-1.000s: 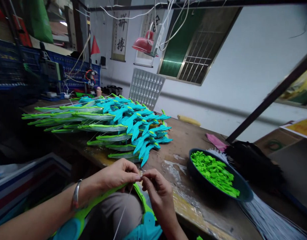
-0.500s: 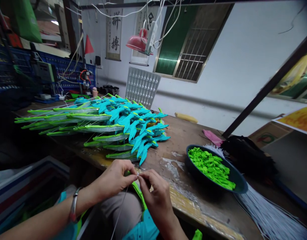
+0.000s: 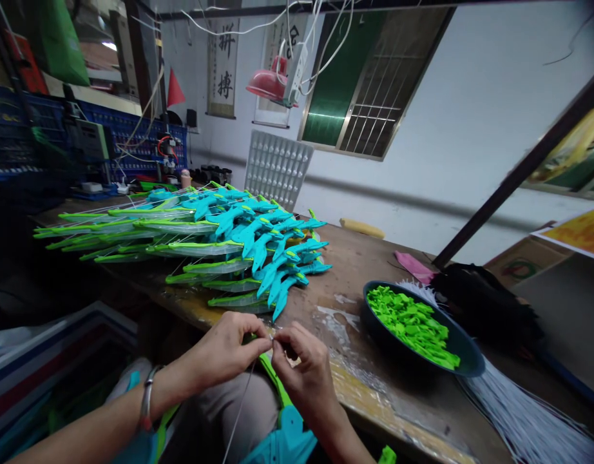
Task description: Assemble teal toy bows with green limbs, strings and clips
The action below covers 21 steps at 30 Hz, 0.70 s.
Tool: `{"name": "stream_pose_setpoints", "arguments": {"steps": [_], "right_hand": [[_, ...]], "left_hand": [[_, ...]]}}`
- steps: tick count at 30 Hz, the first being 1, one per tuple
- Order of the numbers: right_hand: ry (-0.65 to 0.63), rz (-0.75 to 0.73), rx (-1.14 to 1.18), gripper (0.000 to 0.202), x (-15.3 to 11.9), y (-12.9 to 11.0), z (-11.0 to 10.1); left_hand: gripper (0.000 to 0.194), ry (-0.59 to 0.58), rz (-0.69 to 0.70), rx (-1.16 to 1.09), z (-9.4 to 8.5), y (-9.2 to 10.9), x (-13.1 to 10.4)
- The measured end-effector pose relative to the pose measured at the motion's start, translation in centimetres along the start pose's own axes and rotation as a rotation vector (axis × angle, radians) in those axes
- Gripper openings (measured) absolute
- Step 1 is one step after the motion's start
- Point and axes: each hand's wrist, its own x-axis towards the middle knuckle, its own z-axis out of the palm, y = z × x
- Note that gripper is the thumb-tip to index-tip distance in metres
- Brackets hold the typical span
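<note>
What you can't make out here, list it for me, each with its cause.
All in the head view:
1. White string: its upper part is hidden by the left hand and right hand.
2. Blue plastic part by the lap: cut off by the bottom edge.
3. Dark bowl: its floor is covered by green pieces.
4. White strands: cut off at bottom right.

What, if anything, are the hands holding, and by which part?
White string, pinched near its upper visible end by the left hand and right hand; the exact spot is unclear.
</note>
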Motion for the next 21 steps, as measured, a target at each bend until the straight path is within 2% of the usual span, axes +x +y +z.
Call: {"name": "stream_pose_setpoints", "arguments": {"steps": [4, 9, 15, 21], "right_hand": [[0.022, -0.058, -0.094, 0.019, -0.3, 0.3, 0.5], [0.018, -0.18, -0.214, 0.021, -0.4, 0.6, 0.7], [0.059, -0.294, -0.322, 0.023, -0.3, 0.7, 1.3], [0.109, -0.344, -0.349, 0.027, 0.0, 0.6, 2.0]], "left_hand": [[0.021, 0.049, -0.047, 0.01, 0.5, -0.6, 0.1], [0.016, 0.049, 0.004, 0.107, 0.7, -0.6, 0.1], [0.02, 0.041, 0.016, 0.281, 1.1, -0.5, -0.1], [0.015, 0.075, -0.029, 0.215, 0.8, -0.3, 0.2]]}}
